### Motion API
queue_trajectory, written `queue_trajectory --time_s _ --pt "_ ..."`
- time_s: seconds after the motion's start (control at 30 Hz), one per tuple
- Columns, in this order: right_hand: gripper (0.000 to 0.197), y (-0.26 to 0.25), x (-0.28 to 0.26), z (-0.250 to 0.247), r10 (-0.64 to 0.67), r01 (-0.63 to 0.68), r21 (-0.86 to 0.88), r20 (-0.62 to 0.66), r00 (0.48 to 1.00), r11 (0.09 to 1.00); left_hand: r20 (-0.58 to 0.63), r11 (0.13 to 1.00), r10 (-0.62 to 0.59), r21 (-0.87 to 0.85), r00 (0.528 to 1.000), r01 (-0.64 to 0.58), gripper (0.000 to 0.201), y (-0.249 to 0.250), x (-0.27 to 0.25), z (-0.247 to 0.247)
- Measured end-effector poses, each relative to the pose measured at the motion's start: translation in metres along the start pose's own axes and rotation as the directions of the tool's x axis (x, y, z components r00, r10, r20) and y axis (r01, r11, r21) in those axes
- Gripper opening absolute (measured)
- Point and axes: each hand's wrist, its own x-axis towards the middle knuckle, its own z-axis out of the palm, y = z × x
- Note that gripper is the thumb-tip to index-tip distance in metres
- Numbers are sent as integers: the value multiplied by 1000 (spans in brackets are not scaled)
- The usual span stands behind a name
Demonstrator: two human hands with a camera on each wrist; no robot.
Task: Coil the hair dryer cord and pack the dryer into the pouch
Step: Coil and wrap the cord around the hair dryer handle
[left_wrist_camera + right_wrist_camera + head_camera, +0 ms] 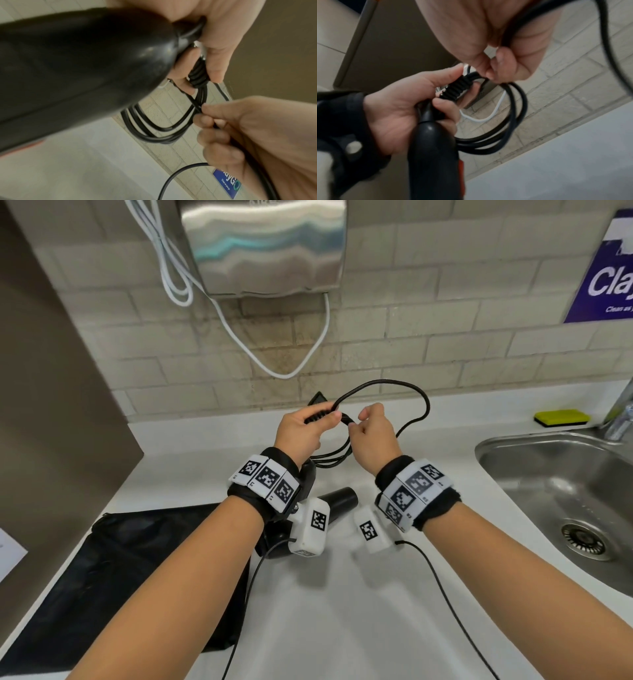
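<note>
Pale brick tiles back a white worktop (342, 594) beside a stainless steel sink (548, 484), with a steel wall-mounted hand dryer (263, 248) overhead. Above the worktop, the left hand (301, 429) curls its fingers (447, 106) around the handle end and ribbed cord collar of a black plastic hair dryer (433, 155), with several finished loops of the black rubber cord (383, 385) gathered in the same grip. The right hand (371, 436) pinches the cord between thumb and fingers (204, 120) just beside the left, a wider loop arching toward the wall. A flat black fabric pouch (113, 570) lies on the worktop to the left.
</note>
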Motion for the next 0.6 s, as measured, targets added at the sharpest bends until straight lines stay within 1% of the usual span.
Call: queue_trajectory --time_s 0.07,0.13,0.23,0.3,0.4,0.47,0.53,0.6 --pt "8 -4 1 7 -4 6 49 -52 999 999 -3 1000 -3 -7 1000 3 21 2 -1 0" --pt "6 -4 0 9 -28 30 50 -53 998 998 13 1000 -17 -5 1000 17 22 4 -3 -1" --pt "6 -3 -4 5 -86 84 32 43 995 996 38 999 -36 16 999 35 21 6 -2 -3" --pt "7 -2 -7 -1 -108 107 18 109 988 994 25 999 -35 12 999 34 20 6 -1 -3" --pt "5 3 -15 -10 -77 96 -96 185 980 991 -50 999 -30 -21 998 29 20 5 3 -5" --pt "15 8 -22 -13 -87 122 -169 199 976 978 -96 999 -34 -36 995 31 22 5 6 -8" --pt "23 10 -24 -15 -126 157 -230 143 982 960 -70 999 -45 -11 996 44 28 5 7 -9" --pt "25 5 -22 -12 -134 162 -254 122 983 954 17 998 -51 38 999 50 29 6 3 -5"
